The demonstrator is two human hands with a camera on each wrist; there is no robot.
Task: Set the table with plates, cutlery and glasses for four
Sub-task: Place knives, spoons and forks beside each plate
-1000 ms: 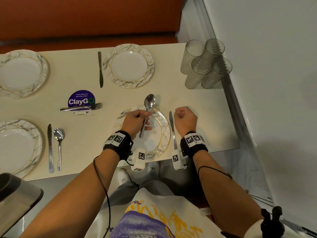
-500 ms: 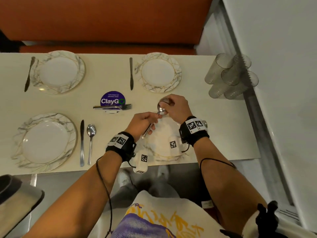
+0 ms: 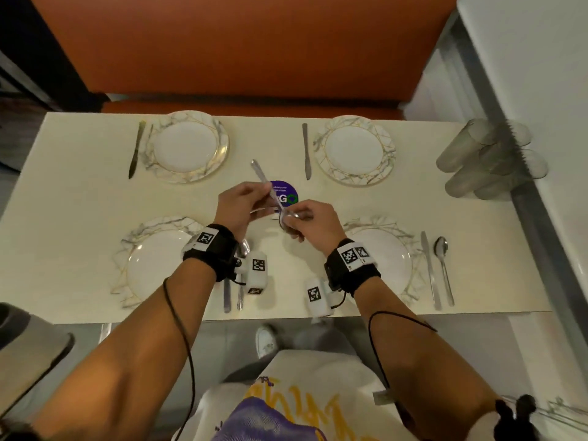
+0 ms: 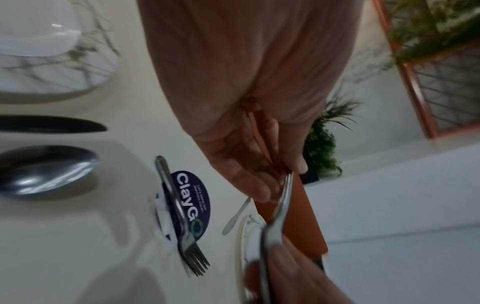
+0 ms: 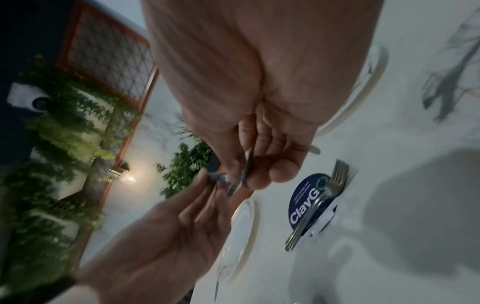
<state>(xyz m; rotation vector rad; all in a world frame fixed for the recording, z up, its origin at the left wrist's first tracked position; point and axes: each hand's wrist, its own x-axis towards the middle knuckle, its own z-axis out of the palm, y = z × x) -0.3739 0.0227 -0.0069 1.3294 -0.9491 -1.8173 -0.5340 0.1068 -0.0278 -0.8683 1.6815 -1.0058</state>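
Note:
Over the middle of the cream table [image 3: 79, 198], both hands hold one steel spoon [image 3: 261, 177] in the air. My left hand [image 3: 243, 202] pinches its handle [image 4: 280, 205]. My right hand [image 3: 315, 226] grips the bowl end [image 5: 242, 176]. Four marbled plates are laid: far left [image 3: 187, 146], far right [image 3: 354, 151], near left [image 3: 149, 265] and near right [image 3: 391, 262]. A knife [image 3: 429, 268] and a spoon [image 3: 443, 272] lie right of the near right plate. Forks [image 4: 182, 216] lie on a purple sticker [image 3: 288, 194] beneath the hands.
Several clear glasses [image 3: 490, 160] stand grouped at the table's far right edge by the wall. A knife [image 3: 136, 151] lies left of the far left plate, and another knife [image 3: 306, 151] lies left of the far right plate. An orange bench [image 3: 241, 46] runs behind the table.
Both hands have moved left from the near right plate to the table's middle. The right hand now grips the bowl end of the spoon. A spoon now shows beside the near right knife.

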